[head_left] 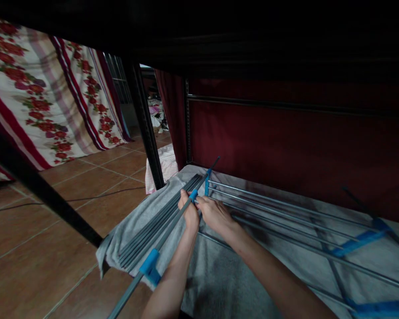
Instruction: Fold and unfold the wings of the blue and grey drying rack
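My left hand is closed round a long grey metal pole at a small blue plastic connector. Close beside it, my right hand pinches a thin metal rod at the connector; its fingertips are partly hidden. Farther down the pole sits a larger blue plastic bracket. Several loose grey rods lie side by side left of my hands. To the right, a rack of parallel metal bars joins a blue end piece.
Everything lies on a grey cloth over a low shelf. Black metal posts and a dark shelf overhead frame the space. A dark red curtain hangs behind. Flowered fabric and a cable on the tiled floor are at left.
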Demonstrator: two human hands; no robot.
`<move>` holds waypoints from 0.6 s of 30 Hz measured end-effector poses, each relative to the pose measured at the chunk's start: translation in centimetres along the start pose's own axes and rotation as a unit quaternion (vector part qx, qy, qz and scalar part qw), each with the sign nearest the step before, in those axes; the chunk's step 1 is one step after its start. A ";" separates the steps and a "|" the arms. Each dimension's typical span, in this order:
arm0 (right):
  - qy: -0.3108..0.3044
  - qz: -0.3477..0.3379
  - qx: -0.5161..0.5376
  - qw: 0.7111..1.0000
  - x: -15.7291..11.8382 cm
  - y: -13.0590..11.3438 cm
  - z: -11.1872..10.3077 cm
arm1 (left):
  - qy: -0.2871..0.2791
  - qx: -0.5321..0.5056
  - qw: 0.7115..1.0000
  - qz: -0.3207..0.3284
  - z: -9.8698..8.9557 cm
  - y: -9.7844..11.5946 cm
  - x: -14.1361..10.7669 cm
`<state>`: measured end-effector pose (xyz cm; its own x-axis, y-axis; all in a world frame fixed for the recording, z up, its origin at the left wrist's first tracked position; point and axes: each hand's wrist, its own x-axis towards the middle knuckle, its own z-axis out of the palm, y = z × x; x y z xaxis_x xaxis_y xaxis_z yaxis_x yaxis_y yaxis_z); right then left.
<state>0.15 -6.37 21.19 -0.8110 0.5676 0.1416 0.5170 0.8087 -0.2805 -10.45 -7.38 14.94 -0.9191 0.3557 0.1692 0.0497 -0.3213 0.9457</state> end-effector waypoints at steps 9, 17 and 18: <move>-0.008 0.006 -0.013 1.000 0.0 0.0 0.3 | 0.002 0.005 1.000 -0.005 0.1 -0.1 0.3; -0.004 -0.001 -0.018 1.000 0.1 -0.1 0.5 | -0.003 0.026 0.999 -0.020 0.0 -0.1 0.2; -0.003 0.001 -0.020 1.000 0.1 -0.1 0.6 | -0.004 0.035 0.999 -0.015 0.0 -0.1 0.2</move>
<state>-0.13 -6.47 20.71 -0.8114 0.5684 0.1360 0.5292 0.8133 -0.2419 -10.68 -7.28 14.87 -0.9176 0.3715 0.1416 0.0486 -0.2487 0.9674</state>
